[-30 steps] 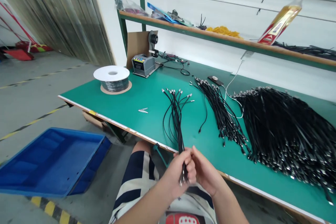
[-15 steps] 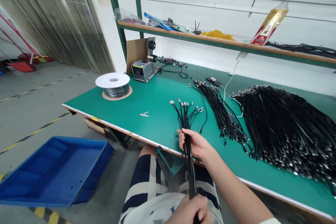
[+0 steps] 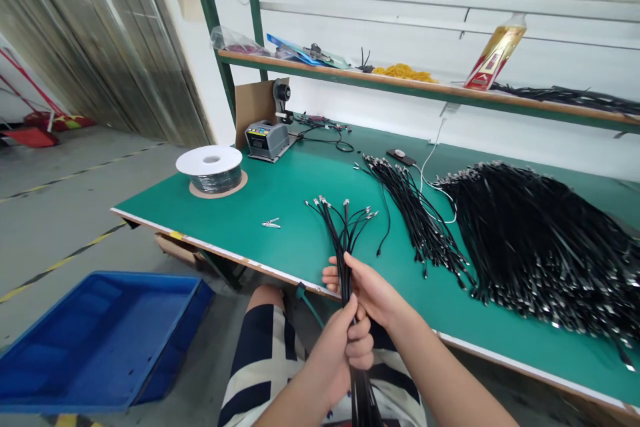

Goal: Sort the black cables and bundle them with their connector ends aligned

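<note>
A bundle of black cables (image 3: 345, 243) runs from over the green table down toward my lap, its metal-tipped connectors fanned out at the far end. My left hand (image 3: 345, 347) is wrapped round the bundle just in front of the table edge. Directly above it, my right hand (image 3: 363, 283) curls round the same cables, thumb on top and fingers behind. To the right lies a smaller pile of black cables (image 3: 410, 213), and beyond that a much larger heap (image 3: 540, 240). Small silver snips (image 3: 271, 223) rest on the table left of the bundle.
A white spool (image 3: 210, 160) of black wire and a grey tape dispenser (image 3: 269, 139) stand at the back left of the green table (image 3: 295, 180). A blue bin (image 3: 100, 340) is on the floor at left. A shelf (image 3: 350, 75) spans the back, holding a red-gold bottle (image 3: 495, 57).
My left hand has slid up along the cable bundle from near my lap to just below my right hand. The connector ends have spread and shifted slightly left.
</note>
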`<state>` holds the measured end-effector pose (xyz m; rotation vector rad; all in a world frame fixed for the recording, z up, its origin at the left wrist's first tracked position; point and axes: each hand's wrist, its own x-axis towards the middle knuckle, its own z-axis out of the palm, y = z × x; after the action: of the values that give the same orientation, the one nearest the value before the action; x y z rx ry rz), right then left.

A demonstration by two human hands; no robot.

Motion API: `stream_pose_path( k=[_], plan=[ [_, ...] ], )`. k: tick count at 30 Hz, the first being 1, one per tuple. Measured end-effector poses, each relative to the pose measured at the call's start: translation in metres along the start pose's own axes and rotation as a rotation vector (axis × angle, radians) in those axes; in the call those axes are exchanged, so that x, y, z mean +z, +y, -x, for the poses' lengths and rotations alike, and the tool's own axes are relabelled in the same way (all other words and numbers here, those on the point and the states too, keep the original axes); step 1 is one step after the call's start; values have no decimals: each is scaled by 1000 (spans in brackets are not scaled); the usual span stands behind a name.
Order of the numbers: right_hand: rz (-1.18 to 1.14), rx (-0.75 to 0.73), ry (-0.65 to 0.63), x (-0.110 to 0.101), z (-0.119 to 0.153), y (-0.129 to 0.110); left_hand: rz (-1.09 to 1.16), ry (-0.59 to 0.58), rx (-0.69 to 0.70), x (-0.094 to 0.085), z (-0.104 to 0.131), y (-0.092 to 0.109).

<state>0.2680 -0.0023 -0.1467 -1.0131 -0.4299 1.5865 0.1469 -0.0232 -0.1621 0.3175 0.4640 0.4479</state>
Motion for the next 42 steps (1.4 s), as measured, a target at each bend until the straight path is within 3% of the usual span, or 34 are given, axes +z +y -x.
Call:
stream_pose_path(
  k=[3, 8, 10, 15, 19, 22, 27, 30, 33, 36, 42],
  plan=[
    [52, -88, 31, -11, 29, 25, 100, -68, 62, 4, -5, 15],
    [-138, 122, -217, -23, 74, 69, 160, -70, 147, 19, -18, 47],
    [-194, 118, -231, -24, 81, 75, 101, -34, 179, 26, -26, 54],
    [-151, -17, -144, -33, 80, 65, -129, 34, 170, 35, -41, 43],
    [-246, 47, -234, -39, 75, 60, -283, 22, 101, 30, -40, 26],
    [-211, 40, -256, -40, 74, 63, -272, 60, 71, 27, -35, 20],
    [164, -187, 8, -42, 85, 66, -56, 220, 131, 30, -26, 29],
    [379, -359, 158, -43, 90, 64, 8, 196, 168, 30, -24, 33],
    [571, -435, 236, -43, 91, 58, 7, 147, 182, 28, -25, 33],
    [617, -420, 284, -42, 89, 51, 10, 132, 163, 28, -27, 32],
    [265, -174, 141, -41, 88, 44, 52, 156, 122, 29, -27, 32]
  ],
)
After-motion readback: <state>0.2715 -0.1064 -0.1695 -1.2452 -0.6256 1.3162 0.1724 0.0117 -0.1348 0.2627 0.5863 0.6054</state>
